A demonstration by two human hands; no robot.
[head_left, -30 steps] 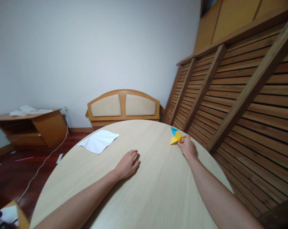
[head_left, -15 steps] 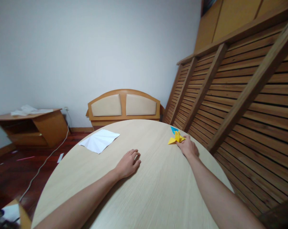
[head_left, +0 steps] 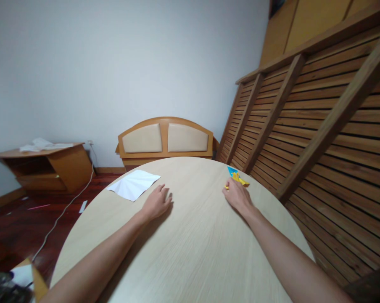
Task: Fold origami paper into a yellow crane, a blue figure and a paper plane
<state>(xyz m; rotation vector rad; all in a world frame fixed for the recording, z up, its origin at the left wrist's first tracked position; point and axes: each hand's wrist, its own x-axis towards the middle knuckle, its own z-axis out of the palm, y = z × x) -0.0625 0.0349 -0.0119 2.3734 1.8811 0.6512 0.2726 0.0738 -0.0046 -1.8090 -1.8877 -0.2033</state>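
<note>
The right hand [head_left: 237, 195] pinches yellow paper [head_left: 241, 179] at one o'clock on the worktop [head_left: 190, 248], where too tight a grip could crush the folds; the left hand [head_left: 156, 203], fingers apart, holds nothing.

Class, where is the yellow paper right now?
In the head view, the yellow paper is near the far-right edge of the round table, partly covered by the right hand, beside the blue paper.

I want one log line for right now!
left hand: open, near white paper | right hand: touching yellow paper | blue paper: behind yellow paper
</note>
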